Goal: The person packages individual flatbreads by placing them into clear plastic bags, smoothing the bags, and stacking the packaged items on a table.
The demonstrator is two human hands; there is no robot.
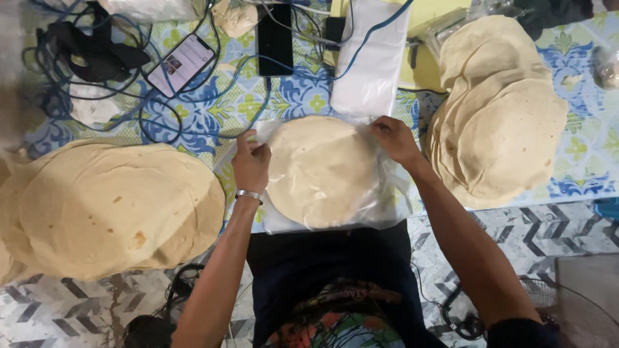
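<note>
The left hand [251,162] pinches the left edge of a clear plastic bag [335,216] holding a small stack of flatbreads [320,169] at the table's near edge; the right hand [394,140] pinches the bag's upper right edge; larger flatbread piles [109,209] lie left and right [500,125]; a lit phone [180,64] rests among blue cables [213,106].
</note>
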